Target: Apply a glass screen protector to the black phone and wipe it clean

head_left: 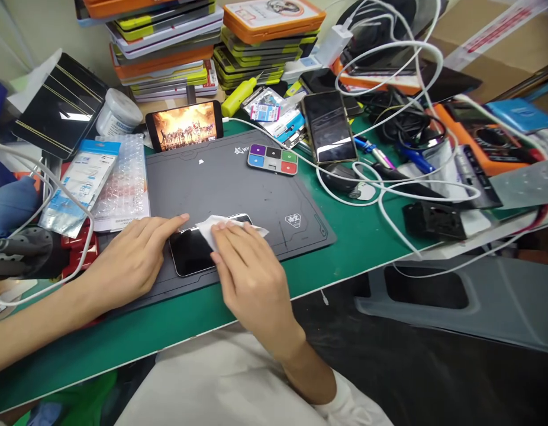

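A smartphone (192,254) with a dark screen lies flat on a grey work mat (203,189). My right hand (254,278) presses a white wipe (207,228) onto the phone's right part, fingers laid together over it. The wipe and this hand cover much of the screen. My left hand (134,254) is at the phone's left end, its index finger stretched along the upper left corner. The other left fingers are bent and partly hidden. Beyond the mat, a second phone (185,126) leans sideways and shows a bright picture.
A small box with coloured squares (273,160) rests on the mat's far side. To its right are another phone (329,127) and looping white cables (384,195). Stacked orange and yellow cases (269,21) stand at the back. Blue-white packets (81,183) lie left.
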### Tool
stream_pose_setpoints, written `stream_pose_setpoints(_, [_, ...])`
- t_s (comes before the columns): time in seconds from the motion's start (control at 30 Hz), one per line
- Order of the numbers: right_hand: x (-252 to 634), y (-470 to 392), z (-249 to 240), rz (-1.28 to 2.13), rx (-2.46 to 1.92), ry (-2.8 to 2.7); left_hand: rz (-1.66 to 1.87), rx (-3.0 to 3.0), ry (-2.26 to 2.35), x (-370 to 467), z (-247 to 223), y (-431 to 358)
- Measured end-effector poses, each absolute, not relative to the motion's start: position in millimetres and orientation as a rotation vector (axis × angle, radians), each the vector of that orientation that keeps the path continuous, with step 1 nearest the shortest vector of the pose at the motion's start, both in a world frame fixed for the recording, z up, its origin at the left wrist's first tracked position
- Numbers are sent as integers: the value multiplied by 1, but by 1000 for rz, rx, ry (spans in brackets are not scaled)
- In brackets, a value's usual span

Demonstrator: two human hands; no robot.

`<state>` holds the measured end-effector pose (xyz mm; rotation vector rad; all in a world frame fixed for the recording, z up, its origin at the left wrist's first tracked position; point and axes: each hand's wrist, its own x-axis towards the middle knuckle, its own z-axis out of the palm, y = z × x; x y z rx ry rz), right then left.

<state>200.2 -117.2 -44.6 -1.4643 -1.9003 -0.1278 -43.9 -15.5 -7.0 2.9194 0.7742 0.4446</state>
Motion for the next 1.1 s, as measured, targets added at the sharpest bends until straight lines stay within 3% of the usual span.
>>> stream_pose_setpoints(0.3, [164,-109,-39,26,-1290,-2035,441,2943,894,-45,-3,-16])
stream_pose_setpoints(0.8, [289,-86,-54,-7,-1586,-1673,308,2867,781,-44,0,-15])
stream_pose_setpoints(1.1, [294,-89,-65,16,-1558,-1539,315,2893,875,-44,0,-17])
